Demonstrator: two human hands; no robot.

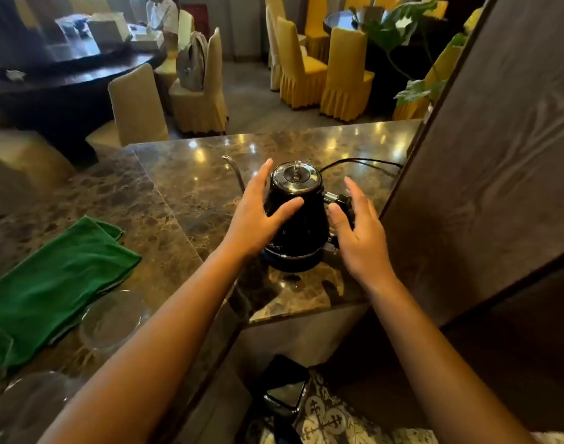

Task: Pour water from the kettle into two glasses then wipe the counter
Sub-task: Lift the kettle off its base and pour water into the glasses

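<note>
From the head view, the left hand (pixel 258 216) lies spread on the side of the black kettle (pixel 295 219), fingers (pixel 261 174) splayed and thumb across its body: a loose, open grip, touching rather than clasping. The right hand (pixel 359 235) is open too, cupped just beside the handle (pixel 338 200) and holding nothing. The kettle stands upright on its base between both hands, on the marble tabletop (pixel 184 187) (spout pointing away). Left of the left forearm lie a green cloth (pixel 50 283) and two glasses (pixel 110 318).
</note>
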